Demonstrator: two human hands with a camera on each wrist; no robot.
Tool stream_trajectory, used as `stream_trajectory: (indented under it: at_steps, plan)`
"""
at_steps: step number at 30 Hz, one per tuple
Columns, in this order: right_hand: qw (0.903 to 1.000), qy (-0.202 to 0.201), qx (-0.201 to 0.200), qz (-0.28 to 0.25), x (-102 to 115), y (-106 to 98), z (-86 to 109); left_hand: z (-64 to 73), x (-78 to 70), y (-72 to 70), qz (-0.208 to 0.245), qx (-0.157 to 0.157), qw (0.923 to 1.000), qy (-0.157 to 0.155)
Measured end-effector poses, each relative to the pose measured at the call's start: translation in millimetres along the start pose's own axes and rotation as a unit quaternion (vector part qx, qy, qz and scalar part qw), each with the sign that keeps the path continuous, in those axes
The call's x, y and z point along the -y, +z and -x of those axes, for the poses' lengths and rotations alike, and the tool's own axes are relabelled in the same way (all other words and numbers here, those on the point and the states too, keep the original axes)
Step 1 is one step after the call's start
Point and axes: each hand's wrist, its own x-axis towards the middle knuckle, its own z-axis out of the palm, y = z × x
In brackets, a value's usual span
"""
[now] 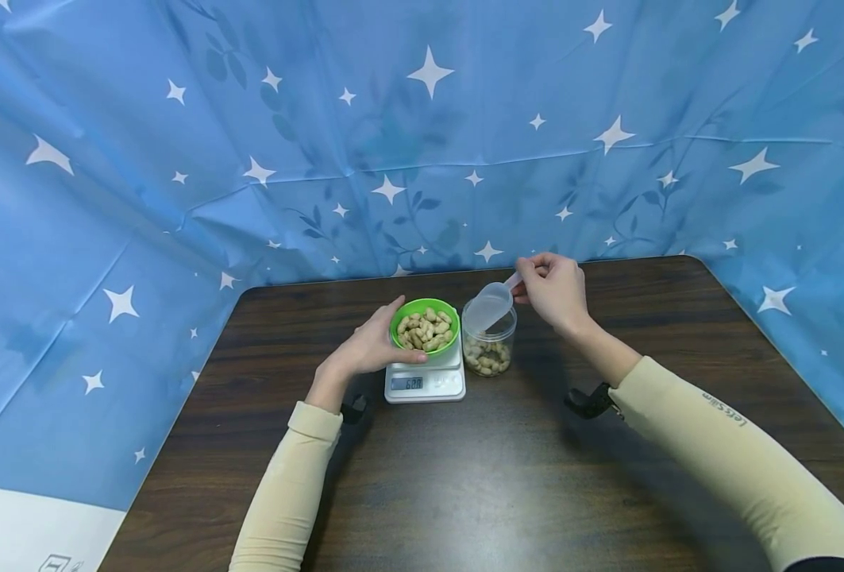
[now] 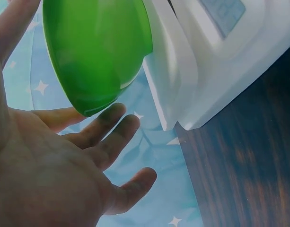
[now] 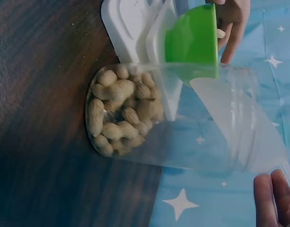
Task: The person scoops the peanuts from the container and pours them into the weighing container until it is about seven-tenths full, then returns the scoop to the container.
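Observation:
On a white kitchen scale (image 1: 441,384) sits a green bowl (image 2: 97,52) of peanuts (image 1: 425,327). My left hand (image 1: 370,345) spans the bowl from its left, thumb along the near side and index finger at the far side. In the left wrist view its other fingers (image 2: 118,142) extend loosely below the bowl. Right of the scale stands a clear jar (image 3: 182,151), with peanuts (image 3: 121,109) in its lower part. A translucent scoop (image 1: 489,304) tilts down into the jar's mouth. My right hand (image 1: 556,291) pinches its handle above the rim.
The dark wood table (image 1: 464,485) has its far edge just beyond the jar. A blue curtain with white stars (image 1: 393,95) hangs behind. The scale's lit display (image 1: 407,383) faces me, and a white panel (image 1: 21,528) shows at the lower left.

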Motion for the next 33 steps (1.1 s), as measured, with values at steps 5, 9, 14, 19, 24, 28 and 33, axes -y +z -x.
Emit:
stream_trajectory:
  at_steps: [5, 9, 14, 19, 24, 28, 33]
  plan:
    - [0.9982, -0.001, -0.017, 0.058, -10, 6, 4.9, -0.4, 3.6, 1.5, -0.001, 0.0, 1.0, 0.001]
    - [0.9963, 0.004, -0.031, 0.081, -16, 11, 10.1, 0.0, 5.1, 2.5, -0.004, 0.003, 1.0, 0.008]
    - [0.9964, -0.002, -0.051, 0.067, -22, 15, 17.8, 1.6, 4.7, 3.1, -0.006, 0.005, 0.9999, 0.009]
    - [0.9959, -0.007, -0.078, 0.045, -30, 19, 22.9, 1.5, 4.5, 3.3, -0.005, 0.0, 0.9999, 0.011]
    - [0.9961, 0.014, -0.072, 0.048, -36, 21, 26.6, 2.2, 3.5, 4.2, 0.0, -0.002, 1.0, 0.007]
    - [0.9971, 0.006, -0.049, 0.059, -38, 18, 28.4, 3.1, 4.8, 4.8, 0.005, -0.002, 1.0, 0.003]
    - [0.9984, -0.008, -0.011, 0.055, -43, 10, 29.7, 6.8, 12.6, 3.9, 0.015, -0.01, 0.9998, 0.005]
